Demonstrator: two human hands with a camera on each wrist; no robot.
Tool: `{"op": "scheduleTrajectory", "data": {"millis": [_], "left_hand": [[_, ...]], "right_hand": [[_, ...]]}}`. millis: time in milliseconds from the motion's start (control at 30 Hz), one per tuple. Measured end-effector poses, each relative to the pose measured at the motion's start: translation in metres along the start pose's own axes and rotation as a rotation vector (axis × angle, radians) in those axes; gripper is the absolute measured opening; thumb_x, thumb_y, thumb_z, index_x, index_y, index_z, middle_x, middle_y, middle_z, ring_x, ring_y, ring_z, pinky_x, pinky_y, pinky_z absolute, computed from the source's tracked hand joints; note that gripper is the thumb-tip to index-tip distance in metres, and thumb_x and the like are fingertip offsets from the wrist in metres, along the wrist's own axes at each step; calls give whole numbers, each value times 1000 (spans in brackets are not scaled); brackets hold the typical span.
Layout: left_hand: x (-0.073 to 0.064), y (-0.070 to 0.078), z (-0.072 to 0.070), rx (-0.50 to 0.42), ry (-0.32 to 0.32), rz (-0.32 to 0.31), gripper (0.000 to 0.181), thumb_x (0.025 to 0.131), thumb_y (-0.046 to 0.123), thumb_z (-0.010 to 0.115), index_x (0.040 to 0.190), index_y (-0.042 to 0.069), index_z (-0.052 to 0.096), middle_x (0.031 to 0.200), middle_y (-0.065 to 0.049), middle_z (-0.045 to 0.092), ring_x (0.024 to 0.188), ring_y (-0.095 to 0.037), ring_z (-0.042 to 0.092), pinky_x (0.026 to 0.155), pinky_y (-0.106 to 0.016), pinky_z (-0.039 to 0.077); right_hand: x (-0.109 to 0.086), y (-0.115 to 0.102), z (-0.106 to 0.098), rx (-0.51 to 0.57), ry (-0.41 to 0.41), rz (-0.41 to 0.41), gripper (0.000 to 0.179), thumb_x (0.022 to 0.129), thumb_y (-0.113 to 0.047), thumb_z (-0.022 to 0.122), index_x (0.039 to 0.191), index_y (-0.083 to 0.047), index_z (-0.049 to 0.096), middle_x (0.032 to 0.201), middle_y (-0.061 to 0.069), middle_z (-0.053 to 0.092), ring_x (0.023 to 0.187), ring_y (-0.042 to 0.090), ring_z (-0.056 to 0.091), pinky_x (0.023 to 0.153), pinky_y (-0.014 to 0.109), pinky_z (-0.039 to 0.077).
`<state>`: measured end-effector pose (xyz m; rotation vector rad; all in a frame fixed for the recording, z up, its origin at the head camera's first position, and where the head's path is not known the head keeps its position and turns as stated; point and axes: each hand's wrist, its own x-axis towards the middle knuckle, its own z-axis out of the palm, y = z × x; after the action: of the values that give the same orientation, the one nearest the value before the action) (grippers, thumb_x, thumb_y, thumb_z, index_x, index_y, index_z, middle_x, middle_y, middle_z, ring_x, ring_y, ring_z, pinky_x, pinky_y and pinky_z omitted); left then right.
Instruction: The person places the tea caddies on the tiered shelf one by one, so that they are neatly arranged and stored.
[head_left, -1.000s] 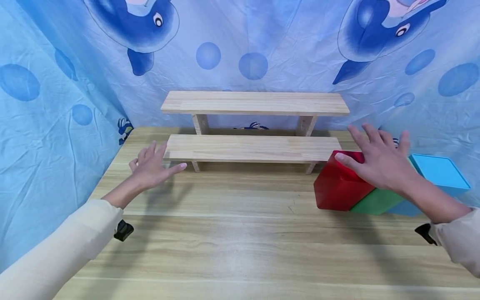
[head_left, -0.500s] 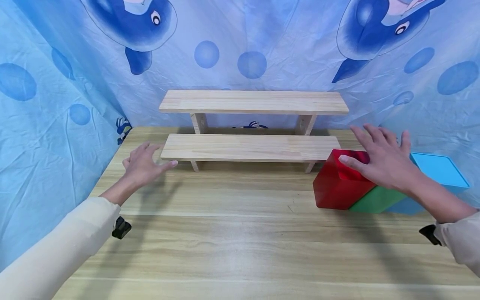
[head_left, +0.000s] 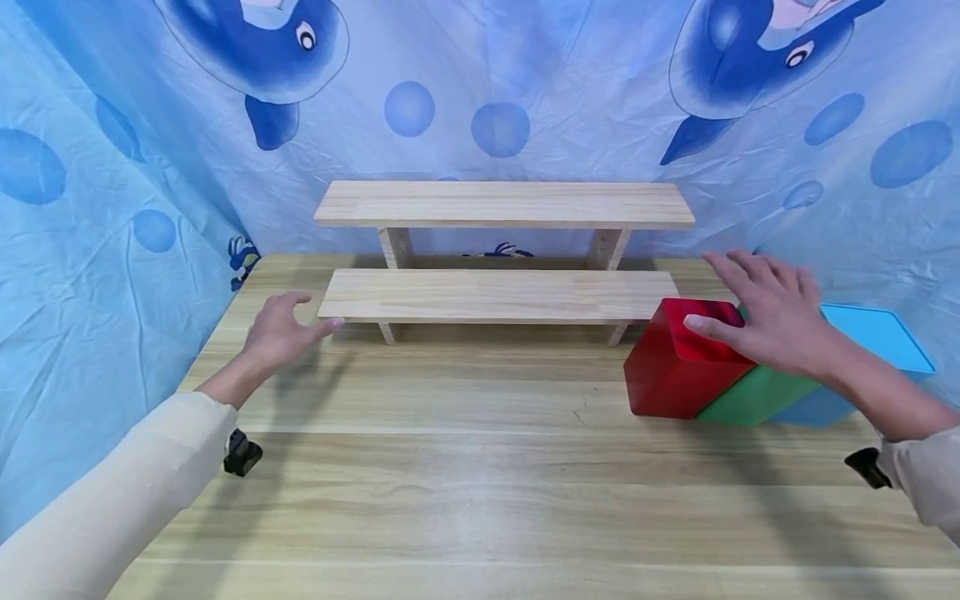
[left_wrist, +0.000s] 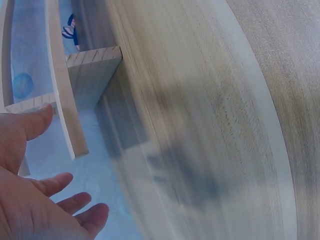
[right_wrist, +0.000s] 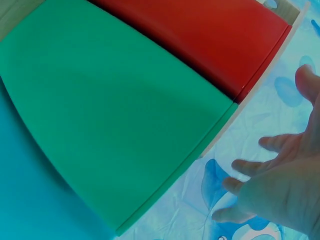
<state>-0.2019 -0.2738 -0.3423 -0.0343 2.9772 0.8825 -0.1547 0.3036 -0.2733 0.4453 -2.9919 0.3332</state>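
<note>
My left hand (head_left: 281, 337) hovers over the table by the left end of the lower wooden shelf board (head_left: 495, 293). Its thumb and fingers are spread apart in the left wrist view, with nothing between them. On the right, my right hand (head_left: 783, 325) is held above a row of upright boxes, palm down and fingers extended. The red box (head_left: 663, 379) has an open-looking top. Beside it stands a green box (right_wrist: 115, 115), partly hidden by the hand, and then a blue box (head_left: 881, 337). The right wrist view shows a gap between fingers and boxes.
A two-tier wooden stand spans the back, its upper board (head_left: 502, 204) behind the lower one. Blue dolphin-print cloth (head_left: 570, 92) hangs behind and along both sides of the wood-grain table (head_left: 450, 500). A black wrist device (head_left: 242, 454) sits under the left sleeve.
My left hand has drawn slightly left and its fingers have bent a little more. The right hand has shifted slightly relative to the boxes. Boxes and stand stay in place.
</note>
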Motion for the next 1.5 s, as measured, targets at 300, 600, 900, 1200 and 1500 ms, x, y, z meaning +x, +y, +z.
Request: {"op": "scheduleTrajectory", "data": {"millis": [300,600,900,1200,1500], "left_hand": [[3,-1,2,-86,-35,-33,87,90,47,63,145,-9,28,146,-33,30,130,-50,33,102,-62,36],[8,-7,4,-245,-58,-107,88,88,45,67,149,-2,24,145,-31,34,127,-46,41,102,-55,42],[13,-10,8,-481,-153,-153,90,91,31,68,153,-1,11,148,-32,25,121,-47,48,101,-48,46],[20,-10,13,-587,-145,-216,87,91,29,68,155,8,13,147,-28,30,124,-40,47,100,-42,47],[24,-10,17,-595,-121,-230,86,90,33,67,155,10,15,146,-26,32,122,-37,50,100,-42,48]], "right_hand": [[0,8,1,69,-24,-64,99,78,-33,77,155,-12,17,149,29,21,132,53,18,96,76,14],[1,17,-4,133,-129,-46,115,69,-31,86,156,-15,11,151,28,18,133,52,16,90,75,25],[0,29,-2,121,-142,-80,120,58,-28,92,153,-8,20,147,28,21,127,50,22,82,72,37],[-3,34,1,148,-129,-186,117,50,-23,95,146,-3,32,143,26,27,127,46,24,84,67,33],[-2,34,7,145,-123,-207,109,52,-26,94,143,-6,38,141,27,29,125,46,24,83,65,32]]}}
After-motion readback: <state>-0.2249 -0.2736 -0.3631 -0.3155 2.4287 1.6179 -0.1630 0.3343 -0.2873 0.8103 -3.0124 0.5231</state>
